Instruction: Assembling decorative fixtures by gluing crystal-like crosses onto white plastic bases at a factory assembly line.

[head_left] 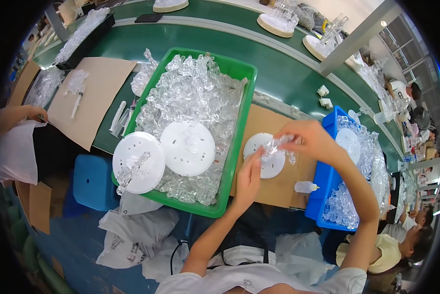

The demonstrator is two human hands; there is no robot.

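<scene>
You're at factory assembly line: long green workbench [279, 73], green bin [239, 127] and blue bin [323, 196] heaped with clear plastic parts, white discs [188, 147], other workers seated at right frame edge.

Green tray [239, 142] brims with clear, glassy pieces [190, 93] — two white discs [163, 152] on top. Blue bin [323, 191], brown cardboard sheet [274, 191], dark green table [279, 63] — a white-capped clear bottle [305, 186].
</scene>
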